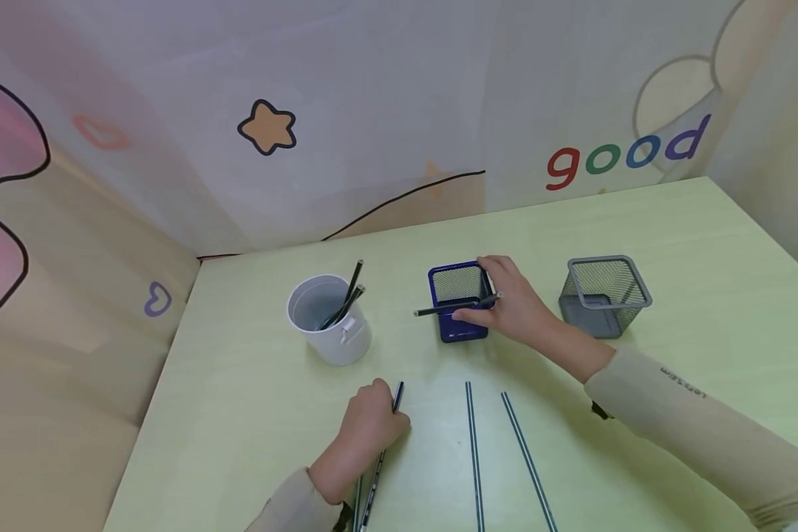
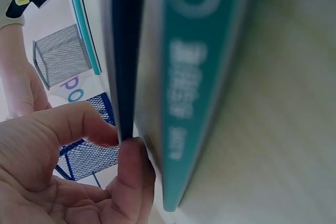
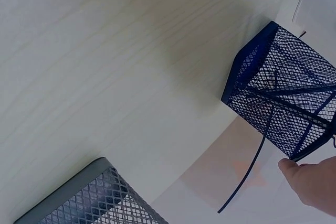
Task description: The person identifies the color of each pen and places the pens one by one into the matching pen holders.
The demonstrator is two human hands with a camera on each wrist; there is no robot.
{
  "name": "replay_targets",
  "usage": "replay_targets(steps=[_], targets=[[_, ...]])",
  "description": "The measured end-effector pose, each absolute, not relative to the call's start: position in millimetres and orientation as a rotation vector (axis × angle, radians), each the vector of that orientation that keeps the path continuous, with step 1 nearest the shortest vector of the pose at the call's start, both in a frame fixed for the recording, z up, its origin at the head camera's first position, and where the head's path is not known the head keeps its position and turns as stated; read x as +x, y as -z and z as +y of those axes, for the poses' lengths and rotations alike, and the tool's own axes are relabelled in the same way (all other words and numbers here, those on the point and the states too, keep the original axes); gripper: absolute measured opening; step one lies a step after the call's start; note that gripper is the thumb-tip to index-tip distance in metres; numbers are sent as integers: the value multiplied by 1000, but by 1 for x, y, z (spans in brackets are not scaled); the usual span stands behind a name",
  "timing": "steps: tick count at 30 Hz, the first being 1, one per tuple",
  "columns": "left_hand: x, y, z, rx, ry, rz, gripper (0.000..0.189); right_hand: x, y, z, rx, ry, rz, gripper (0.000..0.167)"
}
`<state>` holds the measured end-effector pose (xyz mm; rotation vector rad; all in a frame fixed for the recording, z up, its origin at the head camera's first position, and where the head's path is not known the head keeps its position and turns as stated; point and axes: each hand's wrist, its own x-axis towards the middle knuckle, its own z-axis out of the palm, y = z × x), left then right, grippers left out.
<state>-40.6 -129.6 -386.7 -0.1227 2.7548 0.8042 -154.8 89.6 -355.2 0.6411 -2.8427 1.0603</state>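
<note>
In the head view my left hand point(image 1: 371, 420) is at the front of the table, pinching a dark pencil point(image 1: 374, 484). Thumb and fingertip meet on that pencil in the left wrist view, where a green pencil with white lettering point(image 2: 184, 93) lies alongside. My right hand point(image 1: 508, 303) grips the right side of a blue mesh pen holder point(image 1: 462, 332). Pencils point(image 1: 432, 310) lean inside this holder, their ends poking past the rim. The right wrist view shows a fingertip at the holder's rim and dark pencils through the mesh; the rest of the hand is cut off.
A white bucket point(image 1: 352, 347) with dark pencils point(image 1: 347, 303) in it stands at left. On the right is a grey mesh pen holder point(image 1: 612, 304). Two green pencils, one upright in view point(image 1: 475, 458) and one slanted point(image 1: 528, 458), lie in front. Printed walls point(image 1: 386, 111) border the table.
</note>
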Motion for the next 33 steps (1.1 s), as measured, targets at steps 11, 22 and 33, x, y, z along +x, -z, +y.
replay_targets(steps=[11, 22, 33], targets=[[-40, 385, -131, -100, -848, 2758, 14, -155, 355, 90, 629, -1055, -2848, 89], [-41, 370, -130, -94, -1004, 2766, 12, -155, 355, 91, 618, -1084, -2847, 89], [-36, 353, -123, 22, -1030, 2946, 11, -156, 356, 89, 602, -1076, -2849, 88]])
